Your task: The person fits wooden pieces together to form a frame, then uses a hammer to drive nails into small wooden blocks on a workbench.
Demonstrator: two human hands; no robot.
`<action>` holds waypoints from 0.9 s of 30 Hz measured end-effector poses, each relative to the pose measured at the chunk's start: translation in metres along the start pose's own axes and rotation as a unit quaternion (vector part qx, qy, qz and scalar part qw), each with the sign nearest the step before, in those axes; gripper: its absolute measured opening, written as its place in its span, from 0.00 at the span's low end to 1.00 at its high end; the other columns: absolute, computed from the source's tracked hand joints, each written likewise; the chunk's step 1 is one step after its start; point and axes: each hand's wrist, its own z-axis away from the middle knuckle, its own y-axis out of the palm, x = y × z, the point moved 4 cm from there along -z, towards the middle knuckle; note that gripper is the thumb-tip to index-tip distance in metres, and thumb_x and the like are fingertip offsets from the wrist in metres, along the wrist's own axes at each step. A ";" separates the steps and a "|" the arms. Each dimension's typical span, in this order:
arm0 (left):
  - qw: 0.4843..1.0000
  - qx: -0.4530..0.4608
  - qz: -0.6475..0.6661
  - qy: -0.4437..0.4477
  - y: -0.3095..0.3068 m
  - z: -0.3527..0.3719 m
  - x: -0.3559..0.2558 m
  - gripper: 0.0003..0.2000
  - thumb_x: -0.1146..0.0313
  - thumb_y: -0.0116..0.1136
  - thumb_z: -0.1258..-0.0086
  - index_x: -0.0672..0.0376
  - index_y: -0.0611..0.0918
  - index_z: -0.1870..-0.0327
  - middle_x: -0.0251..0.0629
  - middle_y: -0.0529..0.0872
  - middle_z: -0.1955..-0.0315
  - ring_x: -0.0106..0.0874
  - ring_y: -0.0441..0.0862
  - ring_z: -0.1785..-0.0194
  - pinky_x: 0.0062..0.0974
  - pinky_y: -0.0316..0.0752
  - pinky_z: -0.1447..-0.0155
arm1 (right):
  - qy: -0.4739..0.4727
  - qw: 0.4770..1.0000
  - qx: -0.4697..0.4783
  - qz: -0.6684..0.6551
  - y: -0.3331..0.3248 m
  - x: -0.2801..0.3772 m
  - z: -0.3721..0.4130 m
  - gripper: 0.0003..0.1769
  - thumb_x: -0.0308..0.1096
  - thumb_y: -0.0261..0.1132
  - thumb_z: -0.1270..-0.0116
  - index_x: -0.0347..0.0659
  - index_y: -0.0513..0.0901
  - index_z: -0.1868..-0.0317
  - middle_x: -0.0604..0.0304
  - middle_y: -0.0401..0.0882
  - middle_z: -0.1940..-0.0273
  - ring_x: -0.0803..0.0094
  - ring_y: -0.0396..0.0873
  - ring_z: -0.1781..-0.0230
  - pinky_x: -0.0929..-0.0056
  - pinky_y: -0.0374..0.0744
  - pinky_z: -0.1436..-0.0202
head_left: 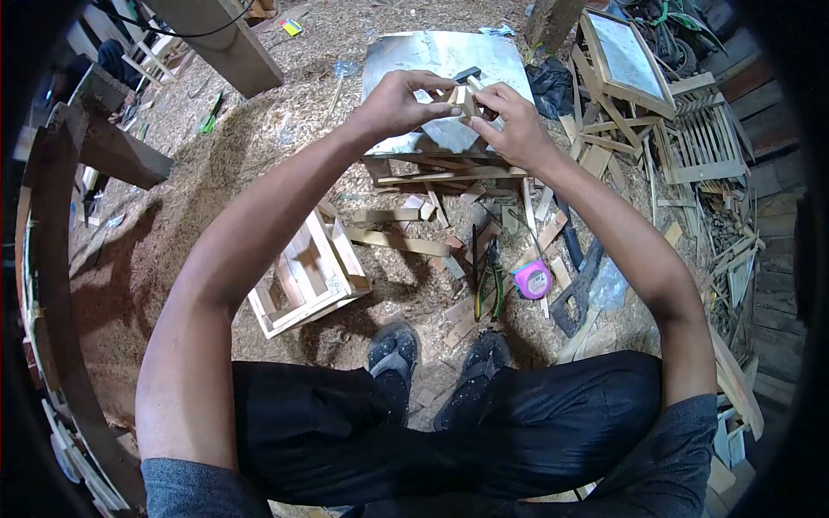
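Note:
Both my hands are raised in front of me over a low metal-topped table (pixel 393 60). Between them is a small light wooden piece (pixel 465 101). My left hand (pixel 406 102) pinches it from the left with thumb and fingers. From the right, my right hand (pixel 511 121) grips the same piece, its fingers curled at the edge. Just behind the piece, a dark tool head (pixel 468 74) shows on the table top; the rest of it is hidden.
A wooden frame box (pixel 311 281) stands at the lower left. Pliers (pixel 494 281), a pink tape measure (pixel 533 280), a handsaw (pixel 577 298) and wood offcuts lie on the shavings before my feet. A wooden post (pixel 229 52) rises at upper left; wooden frames (pixel 626 60) stack at right.

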 end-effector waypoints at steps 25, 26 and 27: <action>0.998 0.013 0.034 -0.044 0.003 -0.001 0.000 0.22 0.61 0.73 0.38 0.58 0.85 0.44 0.41 0.86 0.55 0.27 0.85 0.63 0.24 0.81 0.70 | 0.012 0.996 0.084 -0.021 -0.011 -0.016 -0.006 0.13 0.29 0.63 0.32 0.33 0.81 0.49 0.47 0.78 0.55 0.52 0.79 0.54 0.59 0.77 0.48; 0.998 0.012 0.034 -0.044 0.003 0.000 0.000 0.22 0.61 0.73 0.38 0.58 0.85 0.44 0.41 0.86 0.55 0.27 0.85 0.63 0.24 0.81 0.70 | 0.011 0.996 0.084 -0.021 -0.012 -0.017 -0.007 0.13 0.29 0.63 0.32 0.33 0.81 0.49 0.47 0.78 0.55 0.52 0.79 0.54 0.59 0.77 0.48; 0.997 0.008 0.057 -0.043 0.004 0.000 0.000 0.21 0.61 0.73 0.38 0.59 0.85 0.45 0.41 0.86 0.56 0.27 0.85 0.64 0.24 0.81 0.70 | 0.010 0.995 0.092 -0.043 -0.011 -0.020 -0.008 0.14 0.30 0.64 0.31 0.33 0.81 0.49 0.48 0.79 0.54 0.54 0.80 0.54 0.61 0.77 0.47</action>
